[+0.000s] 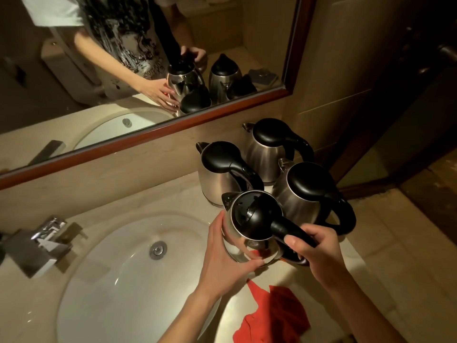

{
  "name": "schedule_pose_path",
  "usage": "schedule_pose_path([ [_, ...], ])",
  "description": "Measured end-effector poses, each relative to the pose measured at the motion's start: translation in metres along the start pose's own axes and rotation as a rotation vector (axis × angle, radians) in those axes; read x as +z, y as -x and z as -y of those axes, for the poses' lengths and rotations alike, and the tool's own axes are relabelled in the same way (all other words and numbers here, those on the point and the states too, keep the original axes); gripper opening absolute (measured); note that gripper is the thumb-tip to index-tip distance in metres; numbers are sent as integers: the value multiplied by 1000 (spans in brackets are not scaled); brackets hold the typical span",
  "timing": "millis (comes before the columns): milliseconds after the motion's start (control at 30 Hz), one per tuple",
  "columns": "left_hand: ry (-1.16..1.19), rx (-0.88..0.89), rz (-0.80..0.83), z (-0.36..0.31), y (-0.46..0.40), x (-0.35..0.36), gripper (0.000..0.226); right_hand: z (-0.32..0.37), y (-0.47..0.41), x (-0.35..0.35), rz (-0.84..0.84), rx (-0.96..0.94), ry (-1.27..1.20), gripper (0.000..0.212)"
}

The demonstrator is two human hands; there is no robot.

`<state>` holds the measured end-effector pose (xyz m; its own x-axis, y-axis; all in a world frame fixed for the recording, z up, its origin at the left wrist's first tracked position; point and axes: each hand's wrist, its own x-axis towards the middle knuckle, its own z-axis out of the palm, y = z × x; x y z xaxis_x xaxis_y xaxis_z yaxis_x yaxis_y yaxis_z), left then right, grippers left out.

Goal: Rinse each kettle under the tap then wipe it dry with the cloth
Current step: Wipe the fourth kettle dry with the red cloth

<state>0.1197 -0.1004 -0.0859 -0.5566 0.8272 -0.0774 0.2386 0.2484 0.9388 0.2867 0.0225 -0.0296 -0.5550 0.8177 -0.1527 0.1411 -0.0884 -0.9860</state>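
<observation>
A steel kettle with a black lid (pixel 249 219) is upright just right of the sink. My right hand (pixel 319 251) grips its black handle. My left hand (pixel 227 258) cups its steel body from the left, fingers curved along the lower wall. Three more steel kettles stand behind it on the counter: one at the back left (pixel 220 174), one at the back (pixel 269 149), one on the right (pixel 309 194). A red cloth (pixel 274 318) lies crumpled on the counter below the held kettle. The chrome tap (pixel 39 243) stands at the left of the white basin (pixel 118 280).
A wood-framed mirror (pixel 148 129) runs along the wall and reflects the person, the kettles and the basin. The drain plug (pixel 158 248) sits in the basin's middle. The beige counter (pixel 371 268) ends at the right, with a tiled floor beyond it.
</observation>
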Motion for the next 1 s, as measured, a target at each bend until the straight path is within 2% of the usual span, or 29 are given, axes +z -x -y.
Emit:
schedule_pose_path([
  [133, -13, -7, 28, -2, 3, -4, 119, -8, 10, 3, -82, -25, 144, 27],
  [200, -34, -11, 43, -4, 8, -10, 120, -7, 18, 7, -183, -17, 267, 15],
  [233, -37, -25, 36, -4, 13, -15, 122, -3, 22, 10, -240, -27, 354, 18],
  [267, -30, -50, 26, -3, 18, -22, 125, 2, 26, 15, -277, -84, 461, 26],
  [333, -13, -90, 12, 1, 30, -40, 124, 13, 29, 30, -258, -332, 671, 42],
  [400, -36, -102, -36, 7, 46, -67, 118, 23, 29, 59, -148, -529, 807, 53],
  [467, -74, -127, -106, 14, 68, -100, 111, 28, 29, 96, -2, -594, 887, 57],
  [633, -281, -184, -324, 32, 136, -200, 75, 27, 39, 201, 410, -520, 1109, 76],
  [700, -360, -212, -394, 39, 164, -240, 69, 32, 47, 245, 537, -499, 1174, 88],
  [800, -439, -259, -508, 49, 205, -298, 67, 45, 65, 314, 680, -536, 1177, 107],
  [867, -477, -278, -569, 54, 229, -333, 66, 53, 76, 355, 759, -564, 1142, 112],
  [1000, -497, -283, -670, 64, 267, -396, 64, 67, 100, 434, 849, -640, 1120, 102],
])
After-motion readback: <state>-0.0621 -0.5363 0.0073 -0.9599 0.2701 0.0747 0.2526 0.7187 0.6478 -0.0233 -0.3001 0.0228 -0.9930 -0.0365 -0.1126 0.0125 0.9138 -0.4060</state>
